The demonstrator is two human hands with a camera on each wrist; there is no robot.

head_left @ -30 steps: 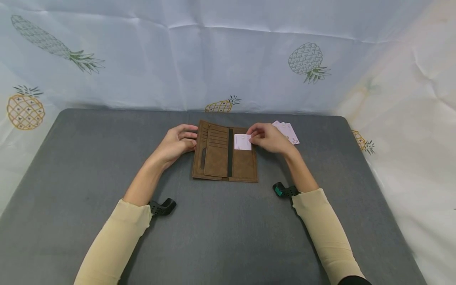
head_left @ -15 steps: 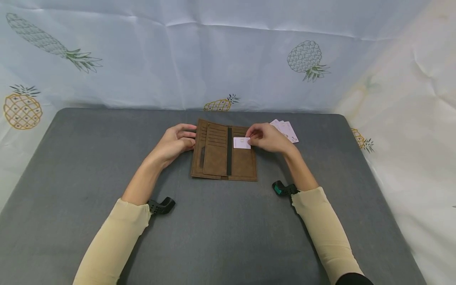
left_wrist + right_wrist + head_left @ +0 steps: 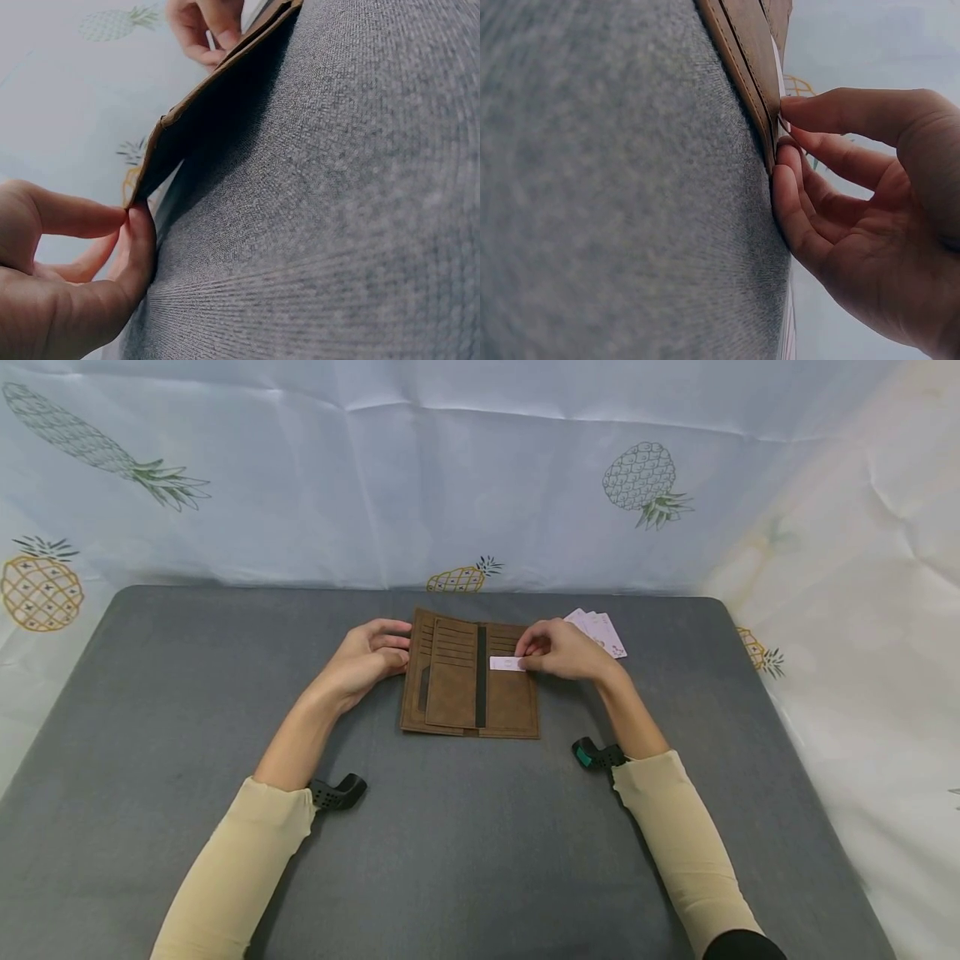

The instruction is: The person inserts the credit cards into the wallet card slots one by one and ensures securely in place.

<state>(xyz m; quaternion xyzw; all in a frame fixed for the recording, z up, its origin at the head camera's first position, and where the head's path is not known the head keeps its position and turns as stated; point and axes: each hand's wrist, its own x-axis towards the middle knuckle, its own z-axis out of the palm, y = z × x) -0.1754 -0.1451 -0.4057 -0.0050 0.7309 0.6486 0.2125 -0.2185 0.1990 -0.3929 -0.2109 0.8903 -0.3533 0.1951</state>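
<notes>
A brown bifold wallet point(image 3: 453, 697) lies spread open near the table's far side, card slots facing up and a dark strip down its middle. At its left edge my left hand point(image 3: 363, 662) pinches the raised border between thumb and fingers, as the left wrist view shows on the wallet point(image 3: 191, 97). My right hand point(image 3: 566, 650) pinches a pale pink card point(image 3: 506, 664) over the wallet's right half. The card's lower part is hidden inside a slot. In the right wrist view only the card's thin edge point(image 3: 778, 64) shows, beside the thumb.
Several more pale pink cards point(image 3: 606, 633) lie fanned on the grey table point(image 3: 465, 860), partly behind my right hand. A white curtain point(image 3: 390, 485) with pineapple prints hangs behind the table. Black wrist devices sit on both arms.
My right hand has pushed the card downward into the wallet's right slot, so less of it shows. My left hand stays at the wallet's left edge.
</notes>
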